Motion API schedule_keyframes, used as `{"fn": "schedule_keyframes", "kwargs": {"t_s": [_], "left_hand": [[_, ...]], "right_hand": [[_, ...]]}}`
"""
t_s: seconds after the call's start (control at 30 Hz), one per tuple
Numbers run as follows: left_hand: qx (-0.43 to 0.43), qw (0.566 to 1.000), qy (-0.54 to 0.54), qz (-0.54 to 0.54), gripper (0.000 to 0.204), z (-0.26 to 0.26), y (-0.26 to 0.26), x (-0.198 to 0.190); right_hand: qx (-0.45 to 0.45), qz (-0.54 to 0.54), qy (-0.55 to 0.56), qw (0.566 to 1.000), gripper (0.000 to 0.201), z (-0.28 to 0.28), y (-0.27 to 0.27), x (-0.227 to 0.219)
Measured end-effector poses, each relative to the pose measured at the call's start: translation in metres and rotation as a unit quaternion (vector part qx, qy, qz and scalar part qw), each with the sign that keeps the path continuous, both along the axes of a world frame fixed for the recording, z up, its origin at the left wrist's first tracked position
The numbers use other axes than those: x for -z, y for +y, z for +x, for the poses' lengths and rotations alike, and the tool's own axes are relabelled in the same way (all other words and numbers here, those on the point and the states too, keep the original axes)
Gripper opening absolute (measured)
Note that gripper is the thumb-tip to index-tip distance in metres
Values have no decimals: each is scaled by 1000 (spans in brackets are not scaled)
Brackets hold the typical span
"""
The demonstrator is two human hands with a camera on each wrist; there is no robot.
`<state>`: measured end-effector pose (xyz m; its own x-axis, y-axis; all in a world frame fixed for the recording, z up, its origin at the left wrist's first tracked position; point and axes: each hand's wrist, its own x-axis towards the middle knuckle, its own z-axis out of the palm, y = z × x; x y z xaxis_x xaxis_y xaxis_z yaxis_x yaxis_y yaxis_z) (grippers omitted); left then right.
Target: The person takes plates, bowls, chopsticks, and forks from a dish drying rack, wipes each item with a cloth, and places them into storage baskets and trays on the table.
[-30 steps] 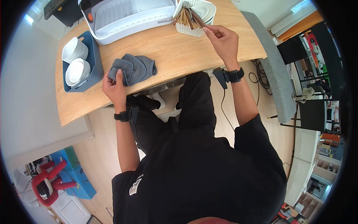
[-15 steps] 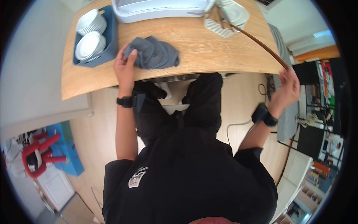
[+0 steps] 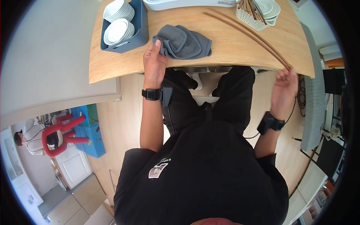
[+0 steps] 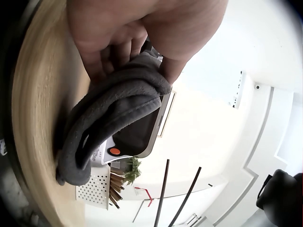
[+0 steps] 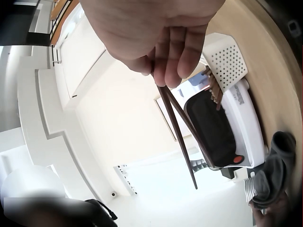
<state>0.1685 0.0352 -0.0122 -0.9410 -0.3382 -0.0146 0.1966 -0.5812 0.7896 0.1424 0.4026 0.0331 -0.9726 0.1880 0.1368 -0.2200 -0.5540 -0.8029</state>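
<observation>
In the head view my left hand (image 3: 155, 64) pinches the left edge of a folded grey cloth (image 3: 189, 43) between thumb and fingers, near the table's front edge. The left wrist view shows the cloth (image 4: 113, 106) hanging in loose folds from the grip. Off to the right, my right hand (image 3: 284, 90) holds a pair of long brown chopsticks (image 3: 264, 44) by one end. Their far ends point left over the table, in front of the white basket. From the right wrist, the two chopsticks (image 5: 176, 124) spread slightly apart beyond the fingertips.
A white perforated basket (image 3: 249, 20) holds more chopsticks, other utensils and plates at the back right. At left stands a blue bin (image 3: 139, 37) with stacked white bowls (image 3: 119, 32). A white dish rack (image 3: 187, 4) lines the back of the wooden table (image 3: 225, 56).
My right hand has drawn the chopsticks out of the basket and toward the right, and their far ends have swung left over the table. The left hand keeps its grip on the cloth.
</observation>
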Motion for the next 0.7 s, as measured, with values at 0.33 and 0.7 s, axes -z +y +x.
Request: {"fn": "schedule_keyframes", "kwargs": {"t_s": [0.33,0.7], "left_hand": [[88,994,-42,49,41,28,49,-9],[121,991,-63,10,27,25,85,-14]], "right_hand": [[-61,201,15,978,19,22,-87,40],[-100,392,155,901,20,51,-99,37]]}}
